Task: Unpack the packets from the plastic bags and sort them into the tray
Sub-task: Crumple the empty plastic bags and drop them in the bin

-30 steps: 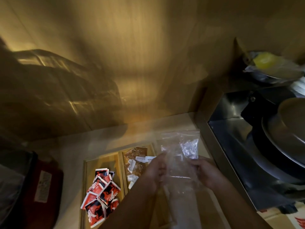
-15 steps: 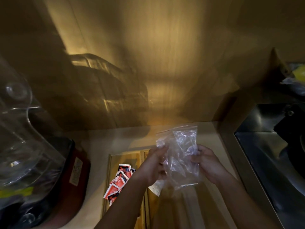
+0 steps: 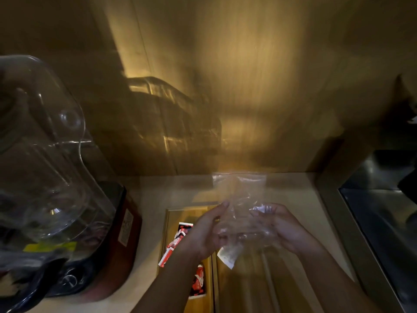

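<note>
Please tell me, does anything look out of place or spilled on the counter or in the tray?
Nothing looks spilled. The red packets lie jumbled in the left compartment of the wooden tray, which seems normal. Both hands hold a crumpled clear plastic bag, a pale packet hanging below it.

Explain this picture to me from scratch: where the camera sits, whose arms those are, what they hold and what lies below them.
There is no machine here. The camera sits on a person's head and looks down at their own two bare arms. The left hand and right hand together hold a clear plastic bag above a wooden tray on a pale counter. Red-and-white packets lie in the tray's left compartment. One pale packet shows just below the bag. A blender stands at left.
</note>
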Demonstrator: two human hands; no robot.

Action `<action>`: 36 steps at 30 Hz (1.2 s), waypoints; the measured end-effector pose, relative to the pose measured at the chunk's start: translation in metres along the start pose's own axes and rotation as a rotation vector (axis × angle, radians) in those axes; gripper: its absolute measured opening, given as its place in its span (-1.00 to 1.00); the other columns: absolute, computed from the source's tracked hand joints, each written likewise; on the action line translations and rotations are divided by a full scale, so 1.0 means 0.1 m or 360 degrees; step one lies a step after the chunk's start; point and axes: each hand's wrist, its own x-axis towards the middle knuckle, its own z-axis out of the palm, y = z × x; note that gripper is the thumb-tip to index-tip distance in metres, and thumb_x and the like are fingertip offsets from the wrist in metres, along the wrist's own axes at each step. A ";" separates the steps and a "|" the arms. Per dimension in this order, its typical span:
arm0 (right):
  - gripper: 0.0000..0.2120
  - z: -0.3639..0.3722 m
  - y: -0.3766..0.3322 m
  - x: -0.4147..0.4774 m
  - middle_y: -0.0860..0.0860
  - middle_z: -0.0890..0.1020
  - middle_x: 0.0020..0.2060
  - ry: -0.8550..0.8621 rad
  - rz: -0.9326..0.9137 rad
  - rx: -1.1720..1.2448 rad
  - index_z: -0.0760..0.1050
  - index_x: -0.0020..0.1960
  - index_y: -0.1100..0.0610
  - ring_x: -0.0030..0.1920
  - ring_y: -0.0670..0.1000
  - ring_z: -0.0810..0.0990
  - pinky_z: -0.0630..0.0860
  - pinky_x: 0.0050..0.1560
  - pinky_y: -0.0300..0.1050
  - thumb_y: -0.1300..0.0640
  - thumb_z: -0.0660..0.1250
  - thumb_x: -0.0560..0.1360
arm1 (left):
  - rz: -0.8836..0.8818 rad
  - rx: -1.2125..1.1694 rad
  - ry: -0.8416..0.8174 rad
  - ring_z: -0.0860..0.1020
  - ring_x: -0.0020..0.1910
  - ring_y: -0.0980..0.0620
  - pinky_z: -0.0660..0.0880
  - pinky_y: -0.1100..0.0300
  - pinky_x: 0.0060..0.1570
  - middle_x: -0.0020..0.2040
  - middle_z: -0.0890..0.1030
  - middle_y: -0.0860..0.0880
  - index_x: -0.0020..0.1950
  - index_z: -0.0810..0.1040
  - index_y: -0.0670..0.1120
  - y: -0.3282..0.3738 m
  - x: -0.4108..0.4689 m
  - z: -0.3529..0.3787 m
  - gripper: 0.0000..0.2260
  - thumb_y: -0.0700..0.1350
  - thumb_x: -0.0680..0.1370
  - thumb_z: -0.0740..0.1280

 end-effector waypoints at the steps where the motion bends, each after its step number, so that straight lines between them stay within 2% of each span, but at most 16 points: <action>1: -0.70 0.02 -0.01 0.01 0.32 0.65 -0.18 -0.0029 -0.0012 -0.0015 0.53 -0.05 0.41 -0.15 0.27 0.55 0.53 -0.19 0.04 0.23 0.45 0.32 | -0.0014 0.0025 0.0003 0.57 0.09 -0.17 0.54 -0.06 -0.01 0.12 0.61 -0.18 0.14 0.57 -0.19 -0.02 -0.01 -0.03 -0.67 -0.08 0.43 0.40; 3: -0.75 0.05 -0.04 -0.01 0.22 0.68 -0.21 -0.0063 -0.0037 -0.0016 0.55 -0.02 0.34 -0.21 0.18 0.62 0.56 -0.26 -0.07 0.30 0.42 0.32 | 0.0061 0.0173 0.0119 0.62 0.00 -0.15 0.57 0.00 -0.08 0.09 0.63 -0.24 0.05 0.59 -0.23 -0.04 -0.03 -0.06 -0.80 -0.25 0.44 0.38; 6: -0.69 0.09 -0.07 -0.03 0.14 0.67 -0.25 -0.0087 -0.0090 -0.0015 0.57 -0.01 0.29 -0.30 0.07 0.64 0.58 -0.36 -0.18 0.20 0.47 0.28 | 0.0251 0.0391 0.0251 0.63 -0.14 -0.12 0.54 0.04 -0.12 -0.03 0.66 -0.25 0.05 0.58 -0.21 -0.01 -0.06 -0.06 -0.74 -0.40 0.39 0.38; 10: -0.74 0.14 -0.06 -0.02 0.11 0.59 -0.43 -0.0001 -0.0074 -0.0038 0.52 -0.19 0.35 -0.45 0.01 0.52 0.45 -0.45 -0.21 0.14 0.43 0.30 | 0.0348 0.0469 0.0160 0.66 -0.18 -0.08 0.59 0.03 -0.15 -0.10 0.68 -0.12 0.07 0.56 -0.09 0.07 -0.12 -0.08 -0.75 -0.26 0.42 0.41; 12: -0.66 0.17 -0.05 -0.02 0.20 0.64 -0.28 -0.0016 -0.0081 0.0008 0.57 -0.13 0.36 -0.32 0.09 0.57 0.50 -0.35 -0.14 0.11 0.47 0.26 | 0.0336 0.0447 0.0093 0.64 -0.20 -0.02 0.58 0.13 -0.29 -0.11 0.67 -0.07 0.08 0.53 -0.10 0.09 -0.15 -0.10 -0.80 -0.16 0.47 0.36; 14: -0.64 0.20 -0.05 -0.02 0.31 0.61 -0.10 -0.0060 -0.0079 0.0022 0.60 -0.02 0.31 -0.14 0.17 0.55 0.51 -0.28 -0.10 0.13 0.49 0.28 | 0.0378 0.0374 0.0018 0.61 -0.22 0.00 0.56 0.20 -0.37 -0.13 0.65 -0.06 0.07 0.52 -0.11 0.10 -0.19 -0.14 -0.84 -0.20 0.49 0.31; 17: -0.80 0.19 -0.08 -0.06 0.22 0.67 -0.13 -0.0113 -0.0101 0.0136 0.61 -0.02 0.24 -0.25 0.11 0.64 0.60 -0.35 -0.17 0.33 0.33 0.37 | 0.0515 0.0310 -0.0128 0.58 -0.18 -0.09 0.55 0.16 -0.34 -0.09 0.61 -0.13 0.04 0.53 -0.04 0.09 -0.21 -0.21 -0.78 -0.29 0.49 0.25; 19: -0.69 0.19 -0.10 -0.10 0.08 0.70 -0.30 -0.0140 -0.0079 0.0204 0.59 -0.09 0.16 -0.39 0.01 0.65 0.58 -0.47 -0.23 0.48 0.20 0.40 | 0.0568 0.0271 -0.0196 0.51 -0.13 -0.16 0.52 0.12 -0.31 -0.03 0.56 -0.18 0.11 0.51 0.01 0.09 -0.23 -0.25 -0.71 -0.26 0.45 0.26; 21: -0.63 0.16 -0.07 -0.15 0.08 0.68 -0.37 -0.0075 -0.0064 0.0281 0.59 -0.26 0.16 -0.46 -0.03 0.64 0.55 -0.55 -0.21 0.51 0.12 0.41 | 0.0604 0.0201 -0.0255 0.56 -0.16 -0.13 0.53 0.12 -0.32 -0.05 0.62 -0.14 0.15 0.51 -0.04 0.08 -0.25 -0.27 -0.73 -0.27 0.49 0.24; 23: -0.66 0.18 -0.04 -0.18 0.10 0.69 -0.35 -0.0120 -0.0068 0.0296 0.63 -0.38 0.13 -0.43 -0.06 0.66 0.58 -0.48 -0.18 0.41 0.21 0.41 | 0.0608 0.0097 -0.0249 0.63 -0.28 -0.02 0.58 0.20 -0.41 -0.18 0.68 -0.08 -0.05 0.61 -0.14 0.07 -0.26 -0.29 -0.73 -0.37 0.53 0.14; 25: -0.91 0.21 -0.08 -0.23 0.06 0.69 -0.38 -0.0181 -0.0148 0.0138 0.64 -0.43 0.10 -0.42 -0.08 0.65 0.57 -0.40 -0.25 0.26 0.46 0.20 | 0.0591 0.0074 -0.0218 0.60 -0.39 0.02 0.54 0.26 -0.48 -0.34 0.63 -0.06 -0.36 0.61 -0.14 0.05 -0.28 -0.31 -0.61 -0.44 0.48 0.11; 26: -0.89 0.22 -0.09 -0.23 0.05 0.66 -0.47 -0.0254 -0.0164 0.0107 0.61 -0.51 0.13 -0.46 -0.06 0.62 0.54 -0.44 -0.28 0.30 0.48 0.09 | 0.0578 0.0088 -0.0213 0.57 -0.42 0.02 0.52 0.26 -0.49 -0.38 0.59 -0.05 -0.44 0.56 -0.13 0.04 -0.31 -0.32 -0.60 -0.45 0.45 0.11; 29: -0.73 0.31 -0.15 -0.24 0.04 0.58 -0.55 -0.0226 -0.0187 0.0023 0.48 -0.68 0.21 -0.48 0.00 0.56 0.48 -0.49 -0.28 0.51 0.19 0.04 | 0.0495 0.0069 -0.0154 0.49 -0.48 0.05 0.45 0.29 -0.50 -0.46 0.52 0.00 -0.53 0.48 -0.08 0.02 -0.35 -0.39 -0.63 -0.42 0.37 0.11; 31: -0.59 0.32 -0.14 -0.23 0.15 0.55 -0.48 -0.0200 -0.0260 -0.0079 0.46 -0.68 0.23 -0.38 0.09 0.55 0.47 -0.35 -0.23 0.63 0.04 0.08 | 0.0388 -0.0022 -0.0149 0.50 -0.43 0.04 0.44 0.24 -0.41 -0.37 0.52 -0.02 -0.39 0.51 -0.05 0.02 -0.40 -0.45 -0.77 -0.26 0.40 0.18; 33: -0.57 0.34 -0.13 -0.23 0.23 0.49 -0.38 -0.0212 -0.0319 -0.0351 0.49 -0.65 0.19 -0.29 0.15 0.47 0.37 -0.22 -0.12 0.62 0.07 0.11 | 0.0215 -0.0031 -0.0159 0.59 -0.27 -0.05 0.50 0.11 -0.25 -0.16 0.58 -0.08 -0.11 0.54 -0.07 -0.01 -0.43 -0.54 -0.82 -0.02 0.50 0.20; 36: -0.59 0.43 -0.15 -0.27 0.21 0.47 -0.44 -0.0308 -0.0320 -0.0680 0.52 -0.62 0.13 -0.35 0.10 0.45 0.34 -0.24 -0.13 0.54 0.10 0.15 | -0.0075 0.0251 -0.0221 0.61 0.05 -0.13 0.55 0.00 -0.03 0.13 0.62 -0.14 0.24 0.49 -0.08 -0.14 -0.49 -0.64 -0.44 0.22 0.36 0.37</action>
